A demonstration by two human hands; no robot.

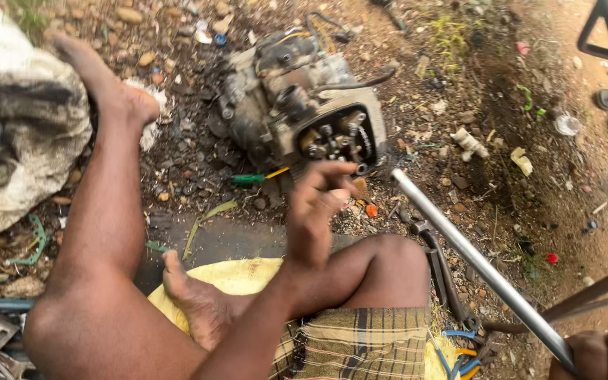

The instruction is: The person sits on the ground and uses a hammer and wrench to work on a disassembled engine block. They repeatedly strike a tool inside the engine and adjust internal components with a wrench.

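Two hands differ: left hand [318, 200] loosely curled (empty) near the engine [304, 112], right hand [599, 355] gripping a metal pipe [480, 264].

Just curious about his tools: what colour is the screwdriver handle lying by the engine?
Green, with a yellow shank end; the screwdriver shows best in the head view.

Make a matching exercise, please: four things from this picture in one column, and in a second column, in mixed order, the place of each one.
Things:
1. engine
2. metal pipe
3. green-handled screwdriver
4. yellow sack

Places:
A. under the person's foot and legs
B. gripped at its near end by the right hand
C. on the dirt beyond the raised left hand
D. on the ground just in front of the engine, at its lower left

Pairs: 1-C, 2-B, 3-D, 4-A
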